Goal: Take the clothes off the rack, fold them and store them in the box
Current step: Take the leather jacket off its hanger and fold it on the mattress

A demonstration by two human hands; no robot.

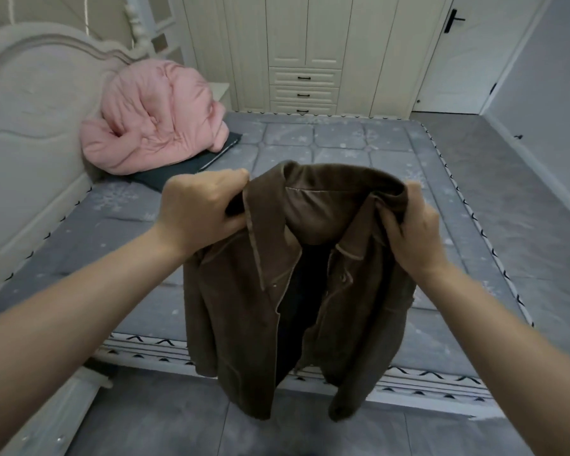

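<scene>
Head cam view: both hands are clamped on a brown jacket (277, 291), left hand (201, 213) bunching the shoulder by the collar on one side and right hand (412, 232) pinching the collar and shoulder on the other, so the thing hangs open-fronted in the air just over the near edge of the bed (375, 153). No rack and no box anywhere in shot, so can't say where those are. My take on the step: it's off the rack and about to get laid down for folding. I'd swing it forward and drop it flat on the mattress, front down or zipped closed first, hem pulled straight, otherwise the open flaps will fold lumpy. Keep the shoulders level while lowering, since the sleeves look tucked behind and could twist. Room-wise, the middle and far right of the mattress look bare, plenty to spread out on. A pink duvet (155, 120) sits on a dark pillow (185, 169) up by the headboard (30, 103), well apart from the jacket, so steer clear of that corner.
</scene>
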